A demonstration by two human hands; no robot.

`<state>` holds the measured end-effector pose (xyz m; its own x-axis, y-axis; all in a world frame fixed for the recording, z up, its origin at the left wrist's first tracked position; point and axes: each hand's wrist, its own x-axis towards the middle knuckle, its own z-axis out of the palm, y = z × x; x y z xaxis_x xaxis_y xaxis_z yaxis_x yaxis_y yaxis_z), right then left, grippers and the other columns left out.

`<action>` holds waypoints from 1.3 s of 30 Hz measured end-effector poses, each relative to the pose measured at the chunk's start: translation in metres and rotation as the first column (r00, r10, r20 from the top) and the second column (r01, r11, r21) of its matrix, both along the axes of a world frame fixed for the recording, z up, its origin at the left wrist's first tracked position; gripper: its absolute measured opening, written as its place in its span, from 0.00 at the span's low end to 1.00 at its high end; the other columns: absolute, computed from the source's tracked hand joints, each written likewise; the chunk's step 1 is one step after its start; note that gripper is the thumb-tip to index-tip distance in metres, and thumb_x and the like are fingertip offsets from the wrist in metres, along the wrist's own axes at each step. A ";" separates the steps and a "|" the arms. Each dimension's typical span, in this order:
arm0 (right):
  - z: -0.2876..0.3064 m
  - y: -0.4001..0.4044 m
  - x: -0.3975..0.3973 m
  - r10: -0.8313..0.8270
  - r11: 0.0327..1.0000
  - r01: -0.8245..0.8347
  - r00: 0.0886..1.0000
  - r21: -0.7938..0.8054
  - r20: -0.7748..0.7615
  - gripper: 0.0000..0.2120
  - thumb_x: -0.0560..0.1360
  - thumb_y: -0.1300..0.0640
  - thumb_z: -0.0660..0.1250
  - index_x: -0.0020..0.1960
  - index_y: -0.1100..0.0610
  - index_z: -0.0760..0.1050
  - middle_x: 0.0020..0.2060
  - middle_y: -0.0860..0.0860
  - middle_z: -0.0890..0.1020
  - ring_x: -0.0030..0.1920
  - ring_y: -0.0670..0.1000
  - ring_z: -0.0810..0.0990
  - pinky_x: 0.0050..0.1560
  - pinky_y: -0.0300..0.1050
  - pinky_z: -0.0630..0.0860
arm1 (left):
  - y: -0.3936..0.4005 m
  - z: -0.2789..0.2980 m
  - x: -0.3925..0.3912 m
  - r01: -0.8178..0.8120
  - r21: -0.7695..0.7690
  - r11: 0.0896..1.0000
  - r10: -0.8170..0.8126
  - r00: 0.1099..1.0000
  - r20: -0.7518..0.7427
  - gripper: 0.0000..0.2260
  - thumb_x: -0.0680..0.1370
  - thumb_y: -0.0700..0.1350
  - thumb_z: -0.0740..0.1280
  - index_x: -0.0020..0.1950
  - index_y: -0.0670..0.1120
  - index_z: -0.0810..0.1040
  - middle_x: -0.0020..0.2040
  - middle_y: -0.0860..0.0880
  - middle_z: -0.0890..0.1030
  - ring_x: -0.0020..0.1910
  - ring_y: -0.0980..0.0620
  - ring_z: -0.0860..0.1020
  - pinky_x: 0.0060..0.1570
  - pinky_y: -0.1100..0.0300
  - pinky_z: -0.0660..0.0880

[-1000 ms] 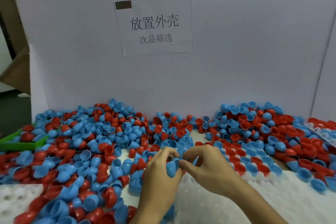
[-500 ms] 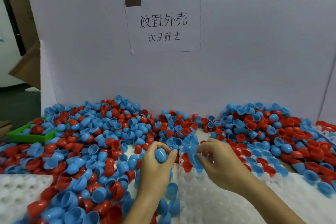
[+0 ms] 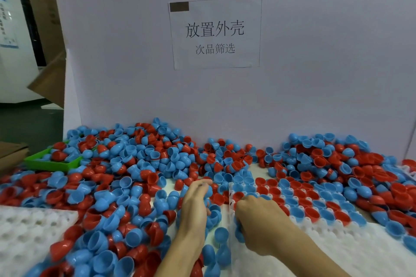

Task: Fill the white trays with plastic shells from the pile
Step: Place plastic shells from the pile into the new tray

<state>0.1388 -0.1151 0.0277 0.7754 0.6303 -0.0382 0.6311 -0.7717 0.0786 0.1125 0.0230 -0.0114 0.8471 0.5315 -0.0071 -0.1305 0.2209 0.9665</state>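
Shells (image 3: 139, 164) in a heap of smooth red and blue plastic cups cover most of your bench, against the white board (image 3: 315, 74). The right-hand tray (image 3: 351, 252), white and dimpled, has only its far rows filled; the left tray (image 3: 24, 238) shows bare pockets, so most work remains. Your left hand (image 3: 194, 204) curls into the loose shells, contents hidden; your right hand (image 3: 258, 216) is bent at the tray's edge, grip unclear.

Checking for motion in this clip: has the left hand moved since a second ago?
Yes. The left hand parted from the right hand and went left, off the white tray's left edge, into the pile.
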 end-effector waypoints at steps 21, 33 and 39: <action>-0.023 -0.043 -0.014 0.099 0.383 0.145 0.975 0.912 -0.197 0.14 0.78 0.65 0.69 0.48 0.45 0.83 0.45 0.38 0.85 0.41 0.45 0.85 0.37 0.40 0.81 | -0.022 0.009 -0.018 0.222 0.599 0.769 -0.267 0.964 -0.015 0.13 0.69 0.46 0.80 0.52 0.57 0.86 0.52 0.59 0.83 0.57 0.60 0.80 0.56 0.63 0.77; -0.026 -0.050 -0.019 -0.109 0.367 0.232 0.972 0.901 -0.206 0.14 0.70 0.60 0.78 0.39 0.43 0.76 0.34 0.39 0.84 0.36 0.41 0.84 0.36 0.37 0.81 | -0.033 0.002 -0.011 0.250 0.354 0.901 -0.292 0.954 0.071 0.18 0.67 0.53 0.75 0.54 0.48 0.80 0.47 0.51 0.86 0.50 0.53 0.84 0.49 0.60 0.80; -0.028 -0.048 -0.024 -0.058 0.545 -0.052 0.993 0.837 0.099 0.16 0.70 0.63 0.77 0.49 0.43 0.81 0.42 0.34 0.76 0.44 0.39 0.77 0.38 0.29 0.72 | -0.034 0.001 -0.011 0.327 0.382 0.864 -0.388 0.917 0.092 0.14 0.69 0.52 0.73 0.54 0.53 0.85 0.49 0.50 0.87 0.52 0.51 0.85 0.51 0.60 0.81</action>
<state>0.1153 -0.1634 -0.0004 0.7416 0.3303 0.5839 0.6587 -0.5234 -0.5406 0.1012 -0.0110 -0.0108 0.9524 0.1328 0.2746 -0.2676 -0.0680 0.9611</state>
